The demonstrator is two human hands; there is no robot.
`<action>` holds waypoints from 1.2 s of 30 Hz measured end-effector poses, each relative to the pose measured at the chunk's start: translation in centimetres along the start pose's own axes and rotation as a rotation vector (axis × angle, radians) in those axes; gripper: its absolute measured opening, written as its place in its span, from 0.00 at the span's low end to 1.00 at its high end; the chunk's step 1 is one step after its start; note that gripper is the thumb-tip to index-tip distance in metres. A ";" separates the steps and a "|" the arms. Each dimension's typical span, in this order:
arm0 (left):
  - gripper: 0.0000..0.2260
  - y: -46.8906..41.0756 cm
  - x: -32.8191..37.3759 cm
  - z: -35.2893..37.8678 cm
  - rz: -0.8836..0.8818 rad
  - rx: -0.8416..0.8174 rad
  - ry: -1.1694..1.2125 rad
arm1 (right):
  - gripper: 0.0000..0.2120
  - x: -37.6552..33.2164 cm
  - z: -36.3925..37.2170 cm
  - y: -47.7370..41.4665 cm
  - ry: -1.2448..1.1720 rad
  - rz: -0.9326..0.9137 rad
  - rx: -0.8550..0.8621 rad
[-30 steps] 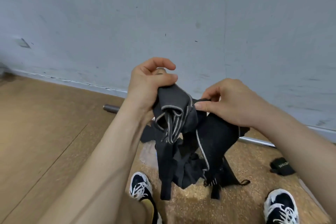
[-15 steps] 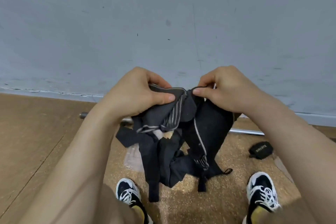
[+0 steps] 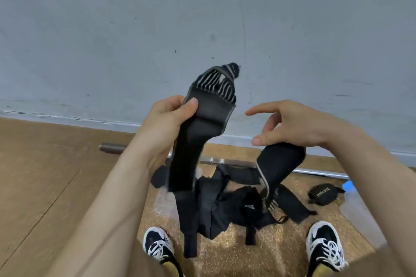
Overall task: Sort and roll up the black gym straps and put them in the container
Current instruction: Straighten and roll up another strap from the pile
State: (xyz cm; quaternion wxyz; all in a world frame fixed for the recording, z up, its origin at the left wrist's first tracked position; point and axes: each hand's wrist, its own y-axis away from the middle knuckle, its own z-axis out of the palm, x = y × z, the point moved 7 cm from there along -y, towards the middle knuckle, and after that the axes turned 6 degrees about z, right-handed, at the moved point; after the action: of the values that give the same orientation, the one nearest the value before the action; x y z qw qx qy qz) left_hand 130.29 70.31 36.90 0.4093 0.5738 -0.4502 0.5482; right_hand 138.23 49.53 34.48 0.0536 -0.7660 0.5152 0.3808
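Sorting: left grip [image 3: 167,119] pinches the striped-end strap [image 3: 202,132] aloft; right grip [image 3: 290,123] half-spread, hold on second strap [image 3: 279,164] unclear. Rolling likely follows.

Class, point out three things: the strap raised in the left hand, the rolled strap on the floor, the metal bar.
raised strap [image 3: 202,135], head view, flat black middle
rolled strap [image 3: 323,193], head view, lettered top
metal bar [image 3: 113,148], head view, dark left end

Scuffed grey wall [image 3: 202,18] stands behind and above the fingers [image 3: 261,110]. Metal bar [image 3: 113,148] lies along the wall base, below them. Wooden floor [image 3: 45,175] lies lower left, speckled cork mat [image 3: 225,252] directly beneath. Two black-and-white laced shoes [image 3: 158,246] rest on the mat.
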 end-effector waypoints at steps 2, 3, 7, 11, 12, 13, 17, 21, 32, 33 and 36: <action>0.04 -0.5 -0.2 -0.8 0.060 0.100 -0.225 | 0.14 -0.9 -0.1 0.3 -0.195 -0.055 -0.006; 0.10 -0.7 -0.2 -1.0 0.119 0.127 -0.374 | 0.10 -1.1 -0.5 0.2 -0.310 -0.067 0.049; 0.18 -0.3 0.6 1.3 0.332 0.011 -0.760 | 0.11 -0.5 -1.3 0.0 -0.773 -0.003 0.233; 0.18 0.0 -1.1 3.2 0.109 -0.157 -0.620 | 0.11 -0.5 -1.4 0.1 -0.951 -0.002 0.389; 0.16 0.1 -1.5 3.7 0.045 -0.206 -0.521 | 0.11 -0.6 -1.5 0.2 -0.976 -0.020 0.437; 0.11 0.4 -1.8 4.2 0.005 -0.262 -0.425 | 0.12 -0.7 -1.7 0.3 -0.997 -0.036 0.485; 0.14 0.8 -3.0 5.2 -0.034 -0.343 -0.396 | 0.15 -1.0 -2.1 1.2 -1.087 -0.072 0.588; 0.12 0.4 -2.9 5.7 -0.011 -0.300 -0.271 | 0.19 -1.8 -1.8 1.6 -1.159 -0.123 0.546; 0.13 0.4 -3.2 7.3 0.024 -0.429 -0.232 | 0.24 -1.5 -2.5 2.0 -1.028 -0.134 0.663; 0.13 0.5 -3.2 7.4 0.025 -0.462 -0.218 | 0.24 -1.5 -2.6 2.2 -0.995 -0.138 0.681; 0.13 1.6 -3.6 8.1 -0.004 -0.634 -0.298 | 0.24 -1.3 -3.0 2.4 -0.947 -0.168 0.764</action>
State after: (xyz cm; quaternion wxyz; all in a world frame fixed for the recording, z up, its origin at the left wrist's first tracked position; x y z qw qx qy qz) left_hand 130.91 62.35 32.78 0.4981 0.4928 -0.6517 0.2905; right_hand 137.60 47.96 38.22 0.5774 -0.4781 0.4734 0.4625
